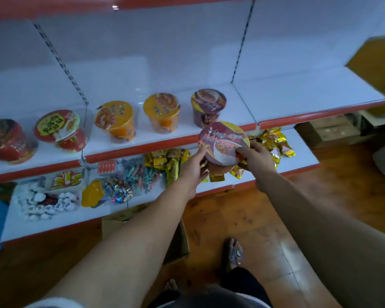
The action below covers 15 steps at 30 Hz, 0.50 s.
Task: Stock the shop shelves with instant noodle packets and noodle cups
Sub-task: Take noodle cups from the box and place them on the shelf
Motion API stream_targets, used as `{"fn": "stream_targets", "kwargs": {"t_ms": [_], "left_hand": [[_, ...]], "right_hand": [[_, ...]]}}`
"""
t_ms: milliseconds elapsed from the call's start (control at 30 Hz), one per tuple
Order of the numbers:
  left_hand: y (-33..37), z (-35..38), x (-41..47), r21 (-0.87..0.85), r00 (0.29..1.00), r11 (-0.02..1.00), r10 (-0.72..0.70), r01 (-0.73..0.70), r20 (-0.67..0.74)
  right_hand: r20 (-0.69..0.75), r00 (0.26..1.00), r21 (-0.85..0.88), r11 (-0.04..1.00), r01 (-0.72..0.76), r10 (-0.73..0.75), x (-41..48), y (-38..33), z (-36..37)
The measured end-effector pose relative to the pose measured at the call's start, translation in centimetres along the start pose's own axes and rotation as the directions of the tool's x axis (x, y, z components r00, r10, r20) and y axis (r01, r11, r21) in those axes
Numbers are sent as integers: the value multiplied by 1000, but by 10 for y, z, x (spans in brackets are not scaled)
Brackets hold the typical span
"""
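I hold a purple noodle cup (223, 142) between both hands in front of the middle shelf's red edge, its lid tilted toward me. My left hand (193, 167) grips its left side and my right hand (255, 160) grips its right side. On the white middle shelf (276, 101) stand several noodle cups in a row: a purple one (207, 106), two orange ones (161, 112) (116, 121), and two red ones (59, 132) (8, 140) at the left.
The lower shelf (302, 152) carries yellow snack packets (273, 141), clothes pegs, sweets and small white items. An open cardboard box (180, 238) sits on the wooden floor under my left arm. More boxes stand at the far right. My feet are below.
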<state>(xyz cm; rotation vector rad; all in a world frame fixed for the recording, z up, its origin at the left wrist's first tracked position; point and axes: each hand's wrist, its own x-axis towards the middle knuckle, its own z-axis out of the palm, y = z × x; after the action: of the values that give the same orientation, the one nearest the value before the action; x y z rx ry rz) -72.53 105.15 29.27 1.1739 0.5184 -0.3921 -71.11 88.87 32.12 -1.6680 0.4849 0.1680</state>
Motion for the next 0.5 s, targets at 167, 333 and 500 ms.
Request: {"fn": "stream_targets", "kwargs": {"t_ms": [167,333,500], "left_hand": [[6,74,34,44,1000,999,11,-12,22],[8,141,83,43,1000,999,-29,29,-2],[20,176,138,39,996,999,26,-23,-87]], "right_hand": [[-48,998,72,997,-31,34,58,-7,-58],[-18,999,81,996,-43,45,129,-16,-105],[37,999,63,997,-42,39,198,-26,-116]]}}
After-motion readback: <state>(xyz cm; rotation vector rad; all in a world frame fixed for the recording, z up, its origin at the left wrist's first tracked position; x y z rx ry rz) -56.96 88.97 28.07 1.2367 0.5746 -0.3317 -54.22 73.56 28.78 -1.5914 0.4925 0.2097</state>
